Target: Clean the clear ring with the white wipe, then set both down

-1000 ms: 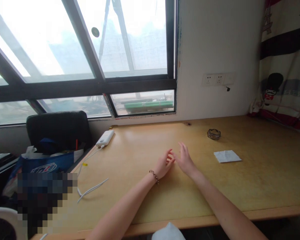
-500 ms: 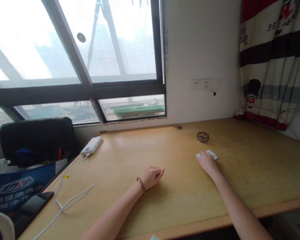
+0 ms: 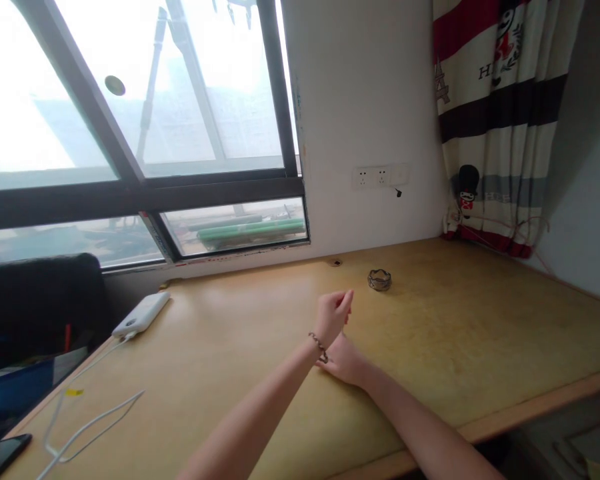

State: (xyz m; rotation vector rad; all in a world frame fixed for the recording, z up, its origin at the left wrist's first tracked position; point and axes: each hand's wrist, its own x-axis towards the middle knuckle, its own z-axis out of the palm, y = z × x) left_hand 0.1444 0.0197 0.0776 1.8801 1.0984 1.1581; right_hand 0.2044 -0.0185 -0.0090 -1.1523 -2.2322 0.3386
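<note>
My left hand (image 3: 334, 312) is lifted a little above the wooden desk (image 3: 480, 333), fingers curled in loosely with nothing showing in them. A beaded bracelet (image 3: 320, 345) is on its wrist. My right hand (image 3: 347, 363) lies on the desk just under that wrist, touching it near the bracelet. Its fingers are hidden behind the left wrist. No white paper square shows on the desk. A small dark metal ring-shaped object (image 3: 379, 279) sits beyond both hands.
A white power bank (image 3: 141, 315) with a white cable (image 3: 90, 420) lies at the desk's left. A dark phone (image 3: 0, 453) is at the lower left, a black chair (image 3: 40, 300) behind. The window, wall sockets (image 3: 380, 177) and a striped curtain (image 3: 495, 120) border the desk.
My right hand reached right to the white paper, then drew back under my left wrist; the paper no longer shows. My left hand rose off the desk. The view swung right.
</note>
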